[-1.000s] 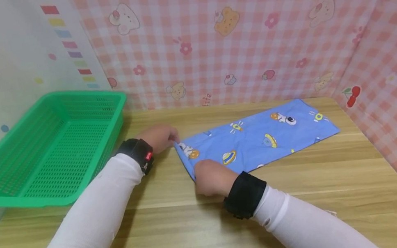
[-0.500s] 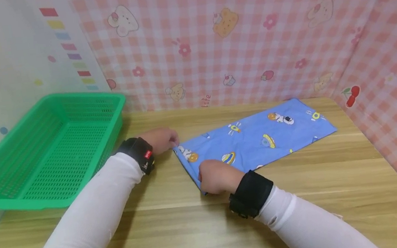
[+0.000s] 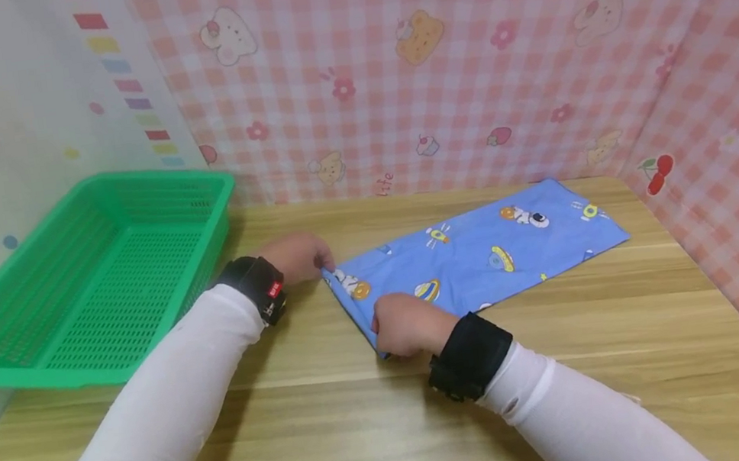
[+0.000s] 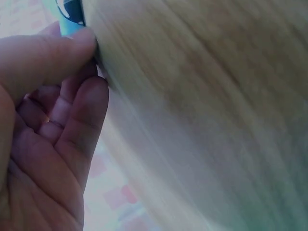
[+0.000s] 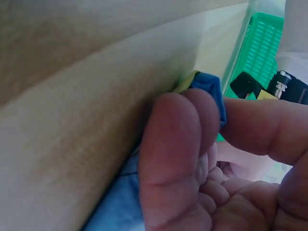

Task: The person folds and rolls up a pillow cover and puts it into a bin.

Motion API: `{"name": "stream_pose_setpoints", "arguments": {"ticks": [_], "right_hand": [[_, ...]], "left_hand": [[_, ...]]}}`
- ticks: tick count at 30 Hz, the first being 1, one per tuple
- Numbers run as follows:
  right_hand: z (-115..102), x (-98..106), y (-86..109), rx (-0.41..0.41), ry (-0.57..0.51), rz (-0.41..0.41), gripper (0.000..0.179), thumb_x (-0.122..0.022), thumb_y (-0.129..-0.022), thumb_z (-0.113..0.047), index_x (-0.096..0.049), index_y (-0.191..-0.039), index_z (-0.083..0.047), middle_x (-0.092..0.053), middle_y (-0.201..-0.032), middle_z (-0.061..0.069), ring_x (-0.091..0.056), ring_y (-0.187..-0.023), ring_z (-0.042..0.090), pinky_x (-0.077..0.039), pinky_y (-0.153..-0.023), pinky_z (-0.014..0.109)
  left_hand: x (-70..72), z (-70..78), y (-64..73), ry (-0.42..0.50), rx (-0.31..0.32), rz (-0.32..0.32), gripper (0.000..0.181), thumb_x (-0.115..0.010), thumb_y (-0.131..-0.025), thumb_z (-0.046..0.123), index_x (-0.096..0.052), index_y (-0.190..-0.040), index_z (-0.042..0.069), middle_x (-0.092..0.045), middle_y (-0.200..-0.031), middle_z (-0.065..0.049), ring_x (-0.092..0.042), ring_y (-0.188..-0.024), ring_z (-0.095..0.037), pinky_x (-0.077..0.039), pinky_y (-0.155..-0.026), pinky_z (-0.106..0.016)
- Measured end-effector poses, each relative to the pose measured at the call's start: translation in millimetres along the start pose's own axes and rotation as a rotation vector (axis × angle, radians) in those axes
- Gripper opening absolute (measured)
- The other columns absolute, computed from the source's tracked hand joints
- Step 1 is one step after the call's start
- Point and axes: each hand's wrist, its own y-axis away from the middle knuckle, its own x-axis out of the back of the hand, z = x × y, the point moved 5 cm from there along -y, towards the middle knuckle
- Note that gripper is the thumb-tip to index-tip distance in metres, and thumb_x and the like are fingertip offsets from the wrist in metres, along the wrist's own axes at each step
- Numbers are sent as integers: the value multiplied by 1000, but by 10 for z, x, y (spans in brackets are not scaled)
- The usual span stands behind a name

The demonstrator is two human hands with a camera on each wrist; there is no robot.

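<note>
A blue cloth (image 3: pixel 463 257) printed with astronauts, rockets and planets lies in a long folded strip on the wooden table. At its left end, my left hand (image 3: pixel 296 256) pinches the far corner between thumb and fingers. My right hand (image 3: pixel 410 324) pinches the near corner of that same end. In the left wrist view the thumb of my left hand (image 4: pixel 53 96) presses on a bit of blue fabric. The right wrist view shows a blue corner of the cloth (image 5: pixel 209 86) caught between the thumb and fingers of my right hand (image 5: pixel 192 159).
A green plastic basket (image 3: pixel 195 279) with slotted walls stands at the left of the table (image 3: pixel 340 442). Pink checked wall covering (image 3: pixel 347 49) rises behind and at the right. Each wrist wears a black band (image 3: pixel 471 356).
My right hand has shifted slightly to the right and now pinches the near corner, with the left edge drawn straighter between the hands. My left hand has stayed nearly in place.
</note>
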Motion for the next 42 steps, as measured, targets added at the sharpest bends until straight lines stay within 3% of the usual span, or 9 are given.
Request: {"name": "stream_pose_setpoints", "arguments": {"ticks": [7, 12, 19, 23, 28, 32, 37, 42], "right_hand": [[86, 51, 30, -7, -116, -12, 12, -71, -84, 0, -64, -92, -5, -69, -80, 6, -68, -59, 15, -53, -59, 25], [110, 57, 34, 7, -123, -19, 10, -70, -84, 1, -64, -89, -6, -69, -76, 5, -68, -58, 14, -52, -57, 25], [45, 32, 49, 68, 32, -11, 29, -63, -85, 3, -58, -63, -15, -50, -58, -5, -50, -53, 10, -38, -52, 23], [-14, 23, 66, 46, 118, -13, 29, -63, -90, -1, -64, -65, -15, -51, -64, -2, -46, -60, 15, -37, -54, 26], [-11, -10, 42, 11, 158, 17, 22, -67, -92, -5, -71, -72, -13, -59, -71, 1, -53, -65, 18, -41, -56, 28], [-28, -38, 52, 2, 192, 39, 19, -66, -94, -6, -66, -75, -9, -57, -75, 3, -53, -67, 19, -42, -57, 29], [-83, -46, 107, -11, 153, 78, 21, -75, -92, -15, -64, -76, -7, -54, -74, 4, -54, -67, 21, -46, -60, 31], [-88, -46, 120, -18, 123, 106, 25, -83, -86, -21, -65, -77, -6, -55, -73, 3, -55, -68, 20, -48, -62, 32]], "left_hand": [[-2, -4, -7, -14, -81, 23, 11, -76, -93, 11, -81, -102, 16, -80, -106, -4, -72, -105, -26, -56, -102, -46], [-33, -37, -46, -12, -56, 9, 9, -72, -99, 18, -79, -103, 17, -79, -109, -3, -71, -107, -25, -54, -104, -46], [-35, 29, -158, -97, 1, -108, 15, -65, -103, 25, -74, -100, 14, -74, -99, -2, -66, -92, -20, -54, -90, -37], [16, 135, -151, -98, 23, -158, 17, -64, -103, 22, -75, -99, 10, -73, -93, -3, -61, -82, -17, -50, -78, -29], [27, 186, -139, -68, 59, -107, 12, -70, -100, 22, -69, -92, 12, -69, -89, -2, -59, -79, -17, -47, -71, -28], [11, 172, -146, -50, 66, -43, 13, -73, -98, 21, -68, -88, 15, -69, -88, -1, -61, -81, -20, -50, -73, -32], [13, 145, -116, -47, 38, -31, 4, -75, -94, 12, -77, -94, 16, -76, -95, -2, -67, -89, -21, -56, -85, -37], [25, 139, -76, -40, 58, -32, 23, -74, -88, -1, -81, -102, 16, -79, -107, -5, -69, -102, -26, -56, -97, -44]]}}
